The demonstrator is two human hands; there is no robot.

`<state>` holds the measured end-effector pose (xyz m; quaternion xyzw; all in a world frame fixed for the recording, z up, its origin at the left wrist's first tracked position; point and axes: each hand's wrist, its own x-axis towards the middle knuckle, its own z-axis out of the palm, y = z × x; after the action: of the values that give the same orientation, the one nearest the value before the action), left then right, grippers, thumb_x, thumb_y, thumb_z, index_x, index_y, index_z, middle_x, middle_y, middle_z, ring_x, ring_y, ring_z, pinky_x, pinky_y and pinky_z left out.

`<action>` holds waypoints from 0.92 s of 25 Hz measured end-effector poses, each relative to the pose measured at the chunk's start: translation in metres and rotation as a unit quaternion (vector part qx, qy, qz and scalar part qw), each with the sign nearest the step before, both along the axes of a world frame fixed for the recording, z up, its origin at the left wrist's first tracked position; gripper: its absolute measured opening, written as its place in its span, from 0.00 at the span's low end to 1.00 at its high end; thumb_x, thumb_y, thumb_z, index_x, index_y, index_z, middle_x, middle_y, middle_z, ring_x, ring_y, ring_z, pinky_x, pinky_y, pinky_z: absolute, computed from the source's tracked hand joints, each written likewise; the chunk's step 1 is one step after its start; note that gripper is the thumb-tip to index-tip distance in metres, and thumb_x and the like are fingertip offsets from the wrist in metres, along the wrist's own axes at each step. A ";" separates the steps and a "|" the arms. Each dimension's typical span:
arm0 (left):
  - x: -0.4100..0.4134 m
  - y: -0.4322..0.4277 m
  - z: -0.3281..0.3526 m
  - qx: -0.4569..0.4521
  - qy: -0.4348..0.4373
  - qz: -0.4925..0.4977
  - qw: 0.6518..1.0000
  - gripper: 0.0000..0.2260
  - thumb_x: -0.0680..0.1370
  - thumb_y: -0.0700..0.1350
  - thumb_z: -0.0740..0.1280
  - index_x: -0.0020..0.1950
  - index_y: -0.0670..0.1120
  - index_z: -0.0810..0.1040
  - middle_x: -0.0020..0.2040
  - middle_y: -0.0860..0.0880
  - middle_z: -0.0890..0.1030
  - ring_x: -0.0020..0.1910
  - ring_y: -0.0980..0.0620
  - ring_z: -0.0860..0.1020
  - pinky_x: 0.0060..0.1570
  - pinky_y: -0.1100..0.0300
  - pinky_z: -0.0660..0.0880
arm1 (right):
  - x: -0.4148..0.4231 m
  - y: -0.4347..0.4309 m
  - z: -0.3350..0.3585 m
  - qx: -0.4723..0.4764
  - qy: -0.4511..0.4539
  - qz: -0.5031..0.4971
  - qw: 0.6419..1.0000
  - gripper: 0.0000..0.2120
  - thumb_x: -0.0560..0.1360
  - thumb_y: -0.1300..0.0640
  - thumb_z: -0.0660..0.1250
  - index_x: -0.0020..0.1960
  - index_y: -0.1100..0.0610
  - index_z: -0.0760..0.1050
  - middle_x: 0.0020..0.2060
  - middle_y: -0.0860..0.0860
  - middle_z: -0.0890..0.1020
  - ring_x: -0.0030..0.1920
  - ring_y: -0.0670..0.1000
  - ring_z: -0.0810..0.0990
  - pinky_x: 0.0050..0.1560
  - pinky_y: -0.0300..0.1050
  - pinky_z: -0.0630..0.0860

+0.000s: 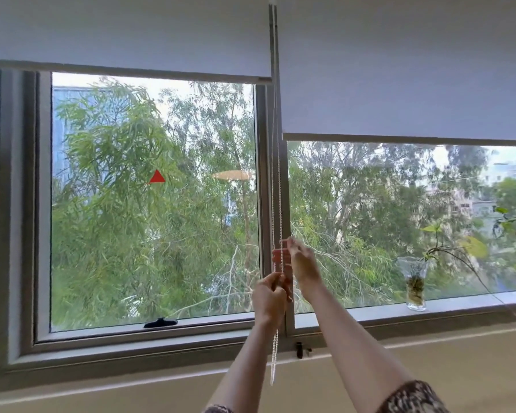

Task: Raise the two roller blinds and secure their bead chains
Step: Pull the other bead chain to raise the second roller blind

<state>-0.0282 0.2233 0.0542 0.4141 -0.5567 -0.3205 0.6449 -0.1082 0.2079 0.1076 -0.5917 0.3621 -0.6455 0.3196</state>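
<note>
Writing or brand marks are nowhere legible; the only marking is a red triangle seen against the left pane. Two roller blinds are counted: the left blind is raised higher, its bottom bar near the top of the glass, while the right blind hangs lower, its bar roughly a third of the way down its pane. Both are cut off by the frame edges. One bead chain is seen hanging along the mullion between them, its loop ending below the sill; whether a second chain runs beside it cannot be made out. Two hands are raised to it. The left hand is closed around the chain, fingers clamped on it. The right hand, just above, appears pinched on the chain, though blur hides the contact. One glass vase of cuttings stands on the sill. One dark clip is fixed below the mullion.
</note>
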 end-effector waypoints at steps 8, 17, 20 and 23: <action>-0.001 0.006 -0.016 0.053 -0.077 -0.155 0.983 0.14 0.80 0.32 0.57 0.41 0.40 0.79 0.29 0.49 0.81 0.25 0.60 0.78 0.25 0.71 0.71 | 0.001 0.011 0.031 -0.065 -0.066 -0.014 0.996 0.12 0.82 0.59 0.54 0.44 0.58 0.73 0.27 0.49 0.67 0.24 0.44 0.62 0.24 0.37 0.59; 0.018 0.005 0.067 0.046 -0.029 -0.157 0.986 0.14 0.82 0.43 0.55 0.61 0.41 0.76 0.60 0.40 0.80 0.55 0.46 0.78 0.52 0.50 0.76 | 0.004 0.034 -0.023 -0.054 -0.045 0.021 0.997 0.13 0.81 0.61 0.54 0.45 0.60 0.75 0.34 0.52 0.77 0.32 0.47 0.74 0.36 0.40 0.75; 0.011 0.014 0.103 0.024 0.000 -0.142 0.990 0.13 0.82 0.48 0.56 0.54 0.44 0.79 0.58 0.43 0.81 0.55 0.45 0.78 0.58 0.45 0.72 | 0.004 0.043 -0.047 -0.032 -0.056 0.032 0.997 0.13 0.81 0.61 0.56 0.41 0.57 0.75 0.25 0.47 0.68 0.22 0.42 0.62 0.21 0.33 0.60; 0.000 0.026 0.124 0.021 -0.019 -0.143 0.989 0.13 0.82 0.46 0.58 0.59 0.41 0.78 0.57 0.44 0.82 0.54 0.46 0.79 0.60 0.45 0.72 | 0.004 0.058 -0.065 -0.022 -0.033 0.032 0.999 0.13 0.81 0.61 0.55 0.41 0.58 0.73 0.22 0.44 0.65 0.20 0.41 0.59 0.20 0.33 0.57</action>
<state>-0.0279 0.2492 0.1784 0.3495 -0.6158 -0.4128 0.5730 -0.1045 0.2661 0.0427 -0.5882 0.3179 -0.6621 0.3384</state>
